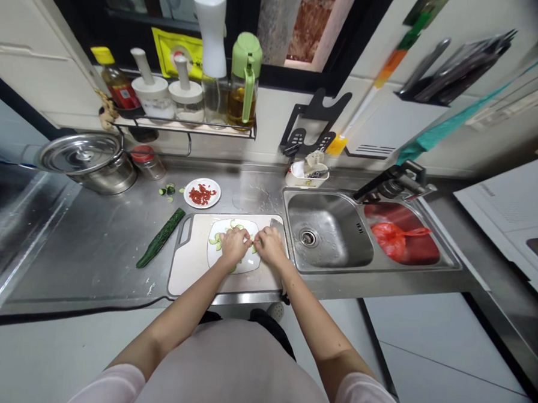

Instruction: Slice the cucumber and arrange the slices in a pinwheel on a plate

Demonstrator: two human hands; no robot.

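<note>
Both my left hand (234,246) and right hand (270,247) had fingers curled, tips pinched nearly together over the squarish plate (250,264), on what I couldn't tell; green slices (215,241) lay on that plate, the cucumber (161,238) to its left

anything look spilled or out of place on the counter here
Mildly, yes: small green vegetable scraps lie scattered directly on the grey steel counter, just left of the round white plate of red pieces, looking like stray trimmings.

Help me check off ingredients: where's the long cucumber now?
In the head view, the long cucumber lies on the counter, left of the cutting board and below-left of the round plate.
</note>
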